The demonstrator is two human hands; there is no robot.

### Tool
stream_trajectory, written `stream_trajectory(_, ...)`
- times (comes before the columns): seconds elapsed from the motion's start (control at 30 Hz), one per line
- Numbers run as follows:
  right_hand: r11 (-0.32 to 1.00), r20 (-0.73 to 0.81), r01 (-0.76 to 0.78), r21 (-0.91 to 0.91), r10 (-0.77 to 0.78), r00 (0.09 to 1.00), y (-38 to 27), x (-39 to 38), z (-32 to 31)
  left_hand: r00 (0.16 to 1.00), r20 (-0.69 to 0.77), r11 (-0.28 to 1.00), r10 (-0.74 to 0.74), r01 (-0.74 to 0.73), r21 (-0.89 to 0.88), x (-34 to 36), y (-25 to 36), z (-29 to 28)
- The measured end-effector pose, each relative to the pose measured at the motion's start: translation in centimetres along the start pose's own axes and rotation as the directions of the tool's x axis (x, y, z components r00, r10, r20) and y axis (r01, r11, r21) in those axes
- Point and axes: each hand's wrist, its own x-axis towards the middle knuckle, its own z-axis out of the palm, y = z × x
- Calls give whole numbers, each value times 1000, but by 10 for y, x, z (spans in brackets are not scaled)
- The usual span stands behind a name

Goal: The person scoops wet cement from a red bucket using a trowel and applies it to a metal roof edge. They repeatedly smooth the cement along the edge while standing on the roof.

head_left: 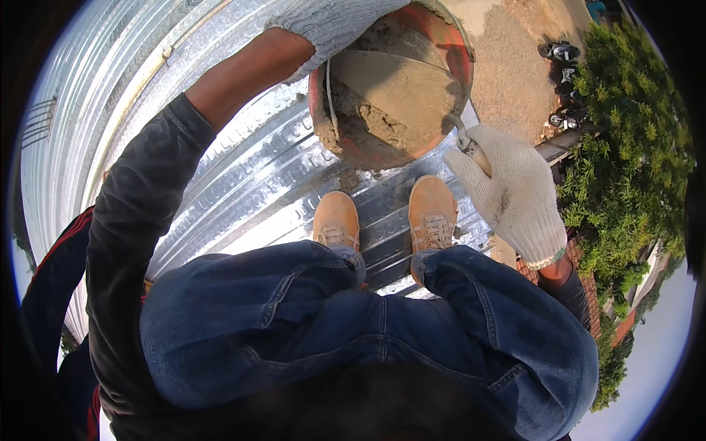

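A reddish bucket (468, 62) of wet grey-brown mortar (393, 88) stands just beyond my shoes on the ribbed metal roofing. My left hand (331, 31), in a grey knit glove, reaches over the bucket's far left side; its fingers run out at the top edge, so their grip is hidden. To the right of the bucket my right hand (511, 187), in a whitish knit glove, is closed around the handle of a trowel (462, 137). The trowel's metal shank meets the bucket's right rim. Its blade cannot be told apart from the mortar.
Shiny corrugated metal sheets (243, 173) spread under my feet and off to the left. Beyond the roof's right edge, far below, lie bare ground (511, 66), parked motorbikes (560, 51) and leafy trees (632, 147). A dark sleeve with red stripes (62, 253) shows at far left.
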Motion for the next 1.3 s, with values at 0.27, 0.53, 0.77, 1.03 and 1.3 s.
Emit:
stream_trajectory(0.27, 993, 62, -110, -48, 113, 992, 9, 8, -8, 999, 38, 978, 7, 1, -208, 5, -17, -13)
stream_trajectory(0.53, 999, 81, 52, 15, -53, 995, -3, 10, 24, 993, -1, 987, 116, -115, -109, -5, -1, -9)
stream_trajectory(0.77, 951, 406, -188, 245, 75, 911, -2, 4, 23, 999, -17, 986, 44, -46, -158, -12, 11, -10)
stream_trajectory(1.03, 842, 413, -279, 462, 74, 908, 23, -19, 21, 969, -93, 971, -231, 223, -89, 11, -31, -43)
stream_trajectory(1.3, 756, 150, -463, 462, 448, 881, 62, -85, 0, 779, -353, 854, -518, 445, -271, 8, -66, -76)
